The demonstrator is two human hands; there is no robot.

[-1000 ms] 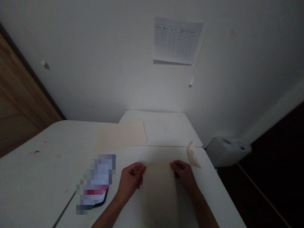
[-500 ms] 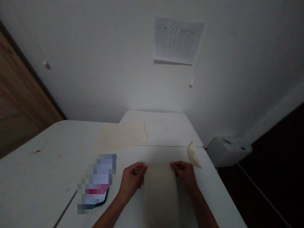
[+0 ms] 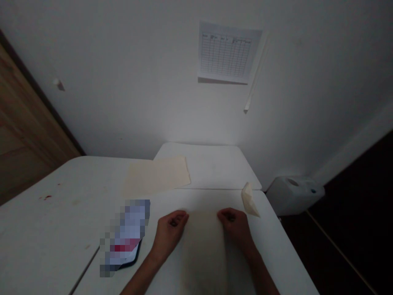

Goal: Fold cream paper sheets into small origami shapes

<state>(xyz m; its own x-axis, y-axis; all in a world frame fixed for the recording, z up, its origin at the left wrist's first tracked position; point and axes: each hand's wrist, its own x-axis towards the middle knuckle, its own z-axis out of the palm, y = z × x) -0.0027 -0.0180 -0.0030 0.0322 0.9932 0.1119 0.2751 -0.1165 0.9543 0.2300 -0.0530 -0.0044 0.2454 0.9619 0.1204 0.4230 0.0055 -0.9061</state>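
A long sheet of cream paper point(image 3: 204, 250) stretches from between my hands down past the bottom edge of the view. My left hand point(image 3: 172, 231) pinches its far left corner between thumb and fingers. At the far right corner, my right hand point(image 3: 236, 225) has a similar pinch on the sheet. Beyond my right hand stands a small folded paper piece point(image 3: 250, 200). Another cream sheet point(image 3: 156, 176) lies flat farther off to the left. A phone point(image 3: 130, 231), its screen blurred out, rests left of my left hand.
The white table point(image 3: 55, 229) has a seam on the left and a few reddish stains. Behind it is a wall with a printed chart point(image 3: 225, 53) and a thin strip point(image 3: 256, 78). A white plastic container point(image 3: 294, 194) stands at the right, beside a dark area.
My right hand and the paper's right edge have shifted slightly left. My left hand is almost where it was, both hands still pinching the corners.
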